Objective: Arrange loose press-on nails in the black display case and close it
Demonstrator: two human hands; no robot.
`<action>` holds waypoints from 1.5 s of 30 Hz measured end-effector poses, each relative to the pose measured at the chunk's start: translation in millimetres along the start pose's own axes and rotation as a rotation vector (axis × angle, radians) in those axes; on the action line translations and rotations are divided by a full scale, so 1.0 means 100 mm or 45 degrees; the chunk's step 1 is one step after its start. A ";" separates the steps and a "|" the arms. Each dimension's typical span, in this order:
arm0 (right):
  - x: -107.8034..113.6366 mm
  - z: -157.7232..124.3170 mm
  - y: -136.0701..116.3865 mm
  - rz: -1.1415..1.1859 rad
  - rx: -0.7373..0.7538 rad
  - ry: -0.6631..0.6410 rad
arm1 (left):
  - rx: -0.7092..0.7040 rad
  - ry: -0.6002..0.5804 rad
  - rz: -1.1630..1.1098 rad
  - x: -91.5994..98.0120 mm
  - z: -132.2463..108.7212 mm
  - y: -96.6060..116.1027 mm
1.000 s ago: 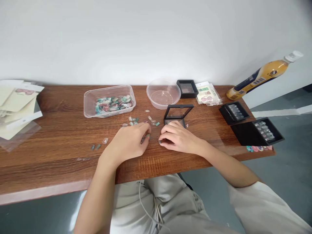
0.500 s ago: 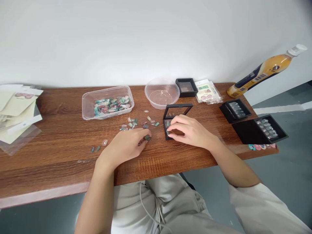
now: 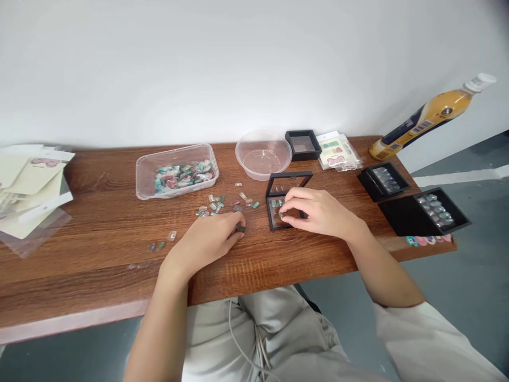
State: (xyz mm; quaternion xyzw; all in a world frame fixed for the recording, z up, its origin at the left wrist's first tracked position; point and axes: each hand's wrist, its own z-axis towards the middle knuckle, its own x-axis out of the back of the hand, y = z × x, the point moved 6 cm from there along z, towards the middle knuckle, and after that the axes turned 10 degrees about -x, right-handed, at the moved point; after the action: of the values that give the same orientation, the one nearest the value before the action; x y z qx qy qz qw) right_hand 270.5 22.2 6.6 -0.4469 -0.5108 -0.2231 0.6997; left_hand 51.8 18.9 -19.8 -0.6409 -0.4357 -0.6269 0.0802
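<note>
My right hand (image 3: 320, 213) reaches over an open black case (image 3: 270, 215), thumb and fingertips pinched around a small green press-on nail (image 3: 281, 215). In the case's upper row lie a few more press-on nails (image 3: 274, 203); the fingers hide part of that row. The case's windowed lid (image 3: 289, 174) stands raised at the back. To the left of it, my left hand (image 3: 210, 236) rests on the table with curled fingers closed on a dark greenish press-on nail (image 3: 240, 227). Just beyond that hand lie several loose press-on nails (image 3: 217, 201) in mixed colours.
Behind are a clear tub (image 3: 143, 183) heaped with nails, a round plastic bowl (image 3: 263, 154), a small black box (image 3: 303, 145) and packets (image 3: 340, 151). Black cases (image 3: 401, 215) and a yellow bottle (image 3: 427, 124) stand right; cards (image 3: 34, 180) lie left.
My right hand has shifted slightly right within the case, its fingertips leaving the left edge with the nail between them. More nails now show in the upper row. The left hand stays nearly still.
</note>
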 end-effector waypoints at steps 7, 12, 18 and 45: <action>0.05 -0.01 0.18 -0.118 -0.182 -0.081 | -0.028 0.082 0.013 0.01 0.00 0.01; 0.05 -0.02 0.28 -0.230 -0.263 -0.080 | -0.050 0.145 0.025 0.02 0.00 0.01; 0.03 -0.04 0.29 -0.286 -0.276 -0.073 | -0.061 0.166 0.028 0.04 0.00 0.04; 0.03 -0.01 0.32 -0.380 -0.367 -0.009 | -0.080 0.165 0.028 0.03 -0.01 0.06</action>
State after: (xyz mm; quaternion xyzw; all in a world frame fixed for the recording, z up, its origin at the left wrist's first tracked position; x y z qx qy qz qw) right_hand 296.8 37.3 -2.9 -0.4626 -0.5365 -0.3934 0.5860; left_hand 55.1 15.9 -14.7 -0.6059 -0.4027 -0.6794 0.0952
